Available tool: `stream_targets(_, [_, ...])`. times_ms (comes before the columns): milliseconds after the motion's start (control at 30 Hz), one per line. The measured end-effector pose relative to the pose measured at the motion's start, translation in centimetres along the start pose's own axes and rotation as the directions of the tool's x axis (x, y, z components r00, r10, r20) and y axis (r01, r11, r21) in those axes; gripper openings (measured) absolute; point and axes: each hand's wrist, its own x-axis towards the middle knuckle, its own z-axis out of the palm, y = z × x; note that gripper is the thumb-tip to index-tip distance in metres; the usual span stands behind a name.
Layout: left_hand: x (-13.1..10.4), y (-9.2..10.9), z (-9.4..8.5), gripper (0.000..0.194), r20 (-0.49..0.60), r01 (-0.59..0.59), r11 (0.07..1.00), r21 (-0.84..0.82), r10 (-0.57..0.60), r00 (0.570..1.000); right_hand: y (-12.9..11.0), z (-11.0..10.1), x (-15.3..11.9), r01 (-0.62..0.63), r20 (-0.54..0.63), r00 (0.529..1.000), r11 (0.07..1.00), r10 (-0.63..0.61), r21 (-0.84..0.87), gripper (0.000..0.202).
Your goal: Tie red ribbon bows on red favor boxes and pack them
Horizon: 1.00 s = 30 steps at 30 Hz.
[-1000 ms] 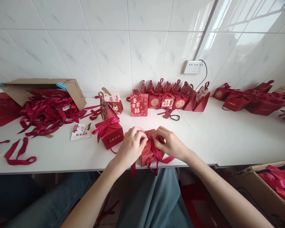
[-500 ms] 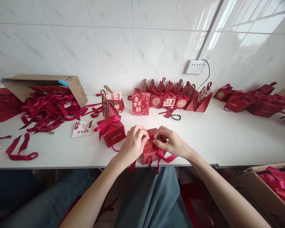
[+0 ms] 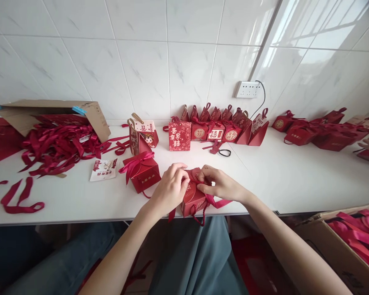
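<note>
A red gift box [image 3: 193, 200] with gold print stands at the table's front edge, a twisted cord hanging from its front. Above its top, my left hand [image 3: 174, 186] pinches a red ribbon [image 3: 194, 180] from the left side. The fingers of my right hand [image 3: 218, 184] are closed on the same ribbon from the right. A loose ribbon end trails to the right of the box, below my right hand. Left of my left hand sits another red box [image 3: 145, 175] with a tied pink-red bow.
Red boxes [image 3: 199, 132] line the wall. A cardboard box [image 3: 99, 119] spills ribbons [image 3: 61, 141] at the left; a white card [image 3: 103, 170] lies nearer. More boxes [image 3: 301, 133] stand right. At lower right is a carton [image 3: 335, 241] of ribbons. A person's hand shows at the right edge.
My hands have drawn slightly apart, with the ribbon stretched between them over the box top. The view has shifted a little, and a person's hand now shows at the right edge.
</note>
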Motion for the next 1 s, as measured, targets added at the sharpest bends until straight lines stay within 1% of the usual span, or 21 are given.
stream_targets(67, [0.0,-0.1,0.0,0.009,0.01,0.002,1.0,-0.005,-0.002,1.0,0.2,0.4,-0.1,-0.046,-0.073,0.996,0.997,0.051,0.066,0.017])
stream_targets(133, [0.1,-0.2,0.0,0.009,0.013,0.0,1.0,-0.009,0.0,1.0,0.3,0.9,-0.3,-0.07,-0.214,0.973,0.995,0.083,0.068,0.021])
stream_targets(167, [0.1,-0.3,0.0,0.009,0.009,-0.003,1.0,-0.007,0.003,1.0,0.3,1.1,-0.4,-0.065,-0.282,0.957,0.997,0.075,0.044,0.022])
stream_targets(200, [0.1,-0.4,-0.1,0.009,0.003,-0.005,1.0,-0.003,0.005,1.0,0.3,1.2,-0.5,-0.053,-0.325,0.944,0.998,0.058,0.023,0.022])
stream_targets(233, [0.2,-0.5,-0.1,0.009,-0.009,-0.003,1.0,0.005,0.003,1.0,0.2,1.2,-0.7,-0.038,-0.331,0.943,0.999,0.045,0.028,0.022])
stream_targets(300, [0.2,-0.5,-0.2,0.008,-0.033,0.012,1.0,0.015,-0.011,0.999,0.1,1.2,-1.0,-0.028,-0.256,0.965,0.989,0.065,0.143,0.025])
stream_targets(367, [0.2,-0.4,-0.3,0.008,-0.048,0.033,0.999,0.013,-0.032,0.998,-0.1,0.9,-1.1,-0.064,-0.172,0.977,0.943,0.126,0.327,0.03])
stream_targets(433, [0.2,-0.1,-0.4,0.008,-0.05,0.045,0.999,0.0,-0.045,0.998,-0.2,0.7,-1.1,-0.093,-0.15,0.972,0.884,0.18,0.459,0.033])
stream_targets(500, [0.2,0.4,-0.6,0.007,-0.048,0.047,0.999,-0.014,-0.048,0.998,-0.2,0.7,-1.1,-0.105,-0.15,0.967,0.857,0.206,0.504,0.035])
stream_targets(600, [0.4,0.9,-0.7,0.004,-0.035,0.033,0.999,0.0,-0.033,0.999,-0.3,0.8,-1.1,-0.138,-0.097,0.972,0.859,0.212,0.494,0.033])
stream_targets(667, [0.5,1.1,-0.8,0.003,-0.024,0.012,0.999,0.037,-0.011,1.0,-0.4,0.7,-1.2,-0.14,-0.06,0.981,0.879,0.187,0.455,0.029])
stream_targets(733, [0.6,1.1,-0.7,0.006,-0.023,-0.013,0.998,0.069,0.015,1.0,-0.6,0.5,-1.3,-0.097,-0.03,0.993,0.928,0.116,0.361,0.024])
stream_targets(833, [0.6,1.0,-0.6,0.008,-0.05,-0.03,0.994,0.105,0.035,0.998,-0.7,0.1,-1.3,0.001,-0.002,1.0,0.989,-0.001,0.151,0.021])
stream_targets(900, [0.5,1.0,-0.5,0.009,-0.068,-0.028,0.993,0.117,0.036,0.997,-0.7,-0.1,-1.2,0.021,-0.004,1.0,0.998,-0.021,0.056,0.024])
stream_targets(933, [0.5,1.0,-0.4,0.009,-0.078,-0.024,0.993,0.118,0.033,0.996,-0.6,-0.1,-1.1,0.01,-0.008,1.0,0.998,-0.01,0.055,0.026])
stream_targets(1000, [0.3,0.8,-0.2,0.01,-0.112,-0.01,0.994,0.107,0.022,0.993,-0.3,-0.1,-1.1,-0.034,-0.02,0.999,0.987,0.038,0.157,0.029])
